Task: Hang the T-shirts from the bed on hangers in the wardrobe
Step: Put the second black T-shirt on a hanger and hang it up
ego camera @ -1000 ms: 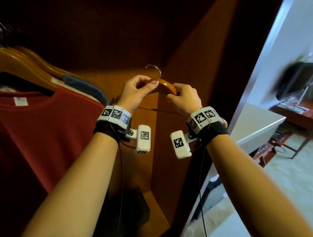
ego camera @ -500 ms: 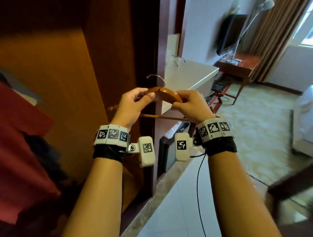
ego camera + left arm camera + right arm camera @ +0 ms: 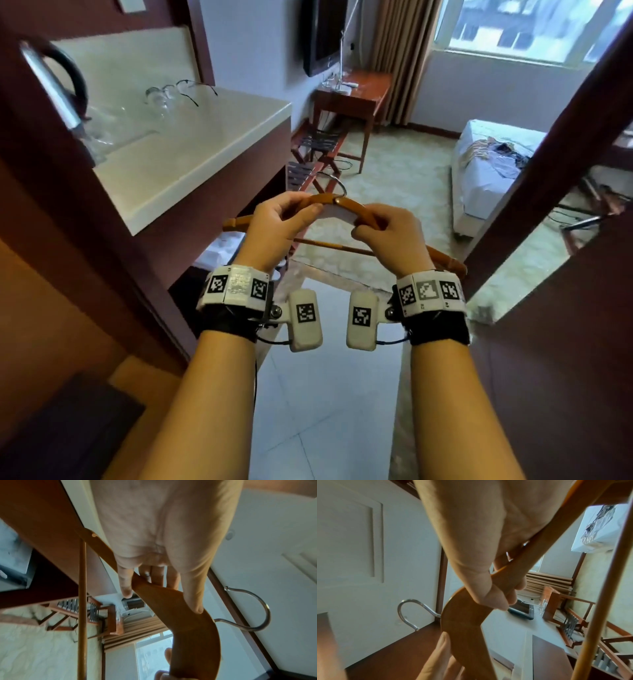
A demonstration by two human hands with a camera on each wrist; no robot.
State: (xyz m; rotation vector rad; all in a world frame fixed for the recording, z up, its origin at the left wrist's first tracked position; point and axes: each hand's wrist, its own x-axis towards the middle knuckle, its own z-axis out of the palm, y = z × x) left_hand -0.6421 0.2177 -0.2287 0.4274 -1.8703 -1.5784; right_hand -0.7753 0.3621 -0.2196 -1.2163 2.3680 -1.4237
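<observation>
I am holding a brown wooden hanger with a silver metal hook point(image 3: 342, 209) in both hands, out in front of me at chest height. My left hand point(image 3: 277, 228) has its fingers curled over the top of the left shoulder of the hanger, with the thumb pressed on the wood near the hook. My right hand point(image 3: 390, 236) has its fingers and thumb clamped on the right shoulder. I think I hold it on both sides of the hook to keep it level and steady while I carry it. The hanger has a curved top, a thin round bar along the bottom, and nothing hangs on it yet. It is tilted a bit, with the right end lower. The white bed point(image 3: 479, 171) is well apart from me, across the room, and some crumpled clothes point(image 3: 496, 152) lie on it. I guess those are the T-shirts, but they are too small to tell. A white counter point(image 3: 205, 137) stands to my left.
</observation>
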